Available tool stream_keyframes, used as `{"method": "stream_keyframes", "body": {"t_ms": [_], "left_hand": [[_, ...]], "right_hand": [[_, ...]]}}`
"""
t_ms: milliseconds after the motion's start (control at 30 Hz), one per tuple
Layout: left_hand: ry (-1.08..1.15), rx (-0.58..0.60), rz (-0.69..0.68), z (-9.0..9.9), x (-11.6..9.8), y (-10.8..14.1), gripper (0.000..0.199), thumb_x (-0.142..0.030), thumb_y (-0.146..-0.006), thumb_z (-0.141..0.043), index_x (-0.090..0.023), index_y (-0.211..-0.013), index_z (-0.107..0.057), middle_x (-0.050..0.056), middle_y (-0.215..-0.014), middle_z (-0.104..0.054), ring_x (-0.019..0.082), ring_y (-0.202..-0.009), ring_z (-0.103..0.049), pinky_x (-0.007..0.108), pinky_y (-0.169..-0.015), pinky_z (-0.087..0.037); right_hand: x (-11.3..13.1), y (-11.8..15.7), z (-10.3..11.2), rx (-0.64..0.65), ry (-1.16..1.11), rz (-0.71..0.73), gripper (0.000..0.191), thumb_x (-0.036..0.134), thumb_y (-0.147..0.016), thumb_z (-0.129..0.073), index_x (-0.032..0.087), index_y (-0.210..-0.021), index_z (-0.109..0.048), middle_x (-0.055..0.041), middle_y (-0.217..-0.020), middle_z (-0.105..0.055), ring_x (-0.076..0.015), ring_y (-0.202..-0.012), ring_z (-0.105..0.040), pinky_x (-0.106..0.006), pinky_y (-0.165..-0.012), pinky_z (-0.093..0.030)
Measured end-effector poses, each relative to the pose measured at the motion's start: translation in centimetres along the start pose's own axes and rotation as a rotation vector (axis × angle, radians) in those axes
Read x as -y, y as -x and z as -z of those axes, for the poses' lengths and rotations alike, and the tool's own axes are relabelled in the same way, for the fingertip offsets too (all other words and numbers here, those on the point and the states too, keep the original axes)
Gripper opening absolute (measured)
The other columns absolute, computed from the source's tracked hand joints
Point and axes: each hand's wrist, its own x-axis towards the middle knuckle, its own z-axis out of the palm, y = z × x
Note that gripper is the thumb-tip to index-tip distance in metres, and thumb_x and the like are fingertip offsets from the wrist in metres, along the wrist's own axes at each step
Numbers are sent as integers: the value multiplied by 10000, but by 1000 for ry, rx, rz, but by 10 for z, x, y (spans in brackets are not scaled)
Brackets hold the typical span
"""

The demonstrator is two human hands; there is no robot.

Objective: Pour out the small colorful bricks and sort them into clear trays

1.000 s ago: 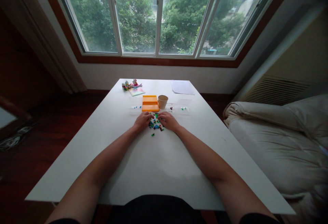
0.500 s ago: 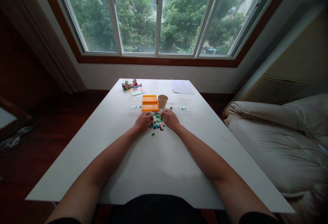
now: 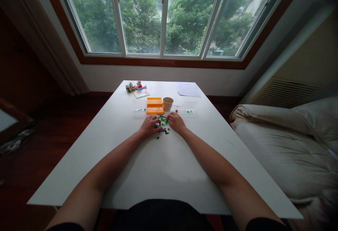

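Note:
A loose pile of small coloured toy bricks point(image 3: 163, 119), mostly green with some blue, brown and red, lies on the white table point(image 3: 169, 164) between my hands. My left hand point(image 3: 150, 125) reaches over the pile's left side, thumb and fingers curved with a gap between them. At the right edge of the pile, my right hand point(image 3: 176, 121) rests with its fingers curled together. Anything in its fingertips is too small to make out. One green brick point(image 3: 157, 138) lies apart, nearer to me.
Beyond the pile stand an orange tray point(image 3: 155, 111) and a brown paper cup point(image 3: 168, 104). Clear plastic trays with a few bricks flank them, left point(image 3: 138, 114) and right point(image 3: 194, 114). Farther back are small toy figures point(image 3: 130, 87), a colourful card point(image 3: 141, 93) and white paper sheets point(image 3: 188, 89).
My left hand has shifted slightly right and nearer to me over the bricks, its fingers spreading apart. The right hand has hardly moved.

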Motion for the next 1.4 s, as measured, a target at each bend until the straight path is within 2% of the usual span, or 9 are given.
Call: {"method": "stream_keyframes", "body": {"t_ms": [133,400,667,833,967,1067,1167,1300,1400], "left_hand": [[-43,19,40,-3,-7,1,380,-482,-791,-743,-246,-1073,-647,72,-1118,-616,279,-1088,-546,423,-962,-442],[-76,-33,59,-9,-1,1,144,-319,-879,-635,-256,-1004,-669,71,-1104,-618,274,-1117,-537,437,-978,-438],[-39,-44,29,-6,3,0,186,-341,-889,-625,-244,-1031,-693,80,-1081,-624,266,-1074,-554,440,-978,-454],[22,82,-163,14,3,-3,343,-465,-867,-659,-275,-1152,-688,83,-1221,-617,280,-1169,-536,463,-1065,-412],[69,221,-300,27,0,-4,702,-609,-786,-716,-316,-1403,-555,86,-1462,-501,327,-1392,-383,491,-1174,-311],[70,317,-278,32,6,-2,911,-668,-729,-740,-356,-1519,-413,60,-1610,-330,367,-1491,-227,526,-1216,-235],[48,381,-212,34,20,1,1010,-694,-692,-755,-390,-1556,-329,29,-1666,-206,394,-1519,-140,557,-1227,-191],[20,392,-179,32,31,5,1033,-692,-685,-761,-401,-1564,-304,17,-1680,-157,399,-1529,-101,566,-1234,-163],[0,339,-172,22,26,5,992,-681,-708,-749,-384,-1557,-331,26,-1674,-180,385,-1530,-111,558,-1237,-167]], "right_hand": [[1,0,0,12,0,-7,159,112,-837,-603,232,-883,-696,-42,-997,-632,-221,-1009,-553,-350,-937,-451],[3,0,0,14,-14,-1,155,108,-842,-600,228,-871,-694,-48,-992,-633,-221,-1009,-553,-344,-932,-448],[-1,0,-2,4,-26,23,148,112,-835,-610,230,-869,-693,-43,-987,-632,-218,-1002,-555,-350,-933,-451],[-7,-1,-2,-13,-46,36,146,117,-844,-604,229,-871,-694,-44,-981,-630,-216,-984,-553,-355,-923,-455],[-14,-2,0,-34,-58,19,144,124,-850,-597,226,-873,-696,-48,-969,-626,-218,-975,-551,-360,-912,-456],[-19,-4,1,-37,-59,6,146,117,-842,-596,220,-863,-696,-50,-945,-626,-221,-966,-549,-361,-907,-453],[-22,-4,1,-33,-58,-1,150,109,-834,-594,217,-860,-696,-53,-940,-627,-222,-962,-546,-359,-902,-450],[-20,-3,2,-26,-64,1,160,105,-838,-586,220,-857,-695,-50,-941,-629,-219,-960,-545,-353,-894,-451],[-17,-3,2,-24,-68,3,155,110,-844,-588,221,-864,-694,-47,-950,-628,-216,-964,-547,-350,-899,-451]]}}
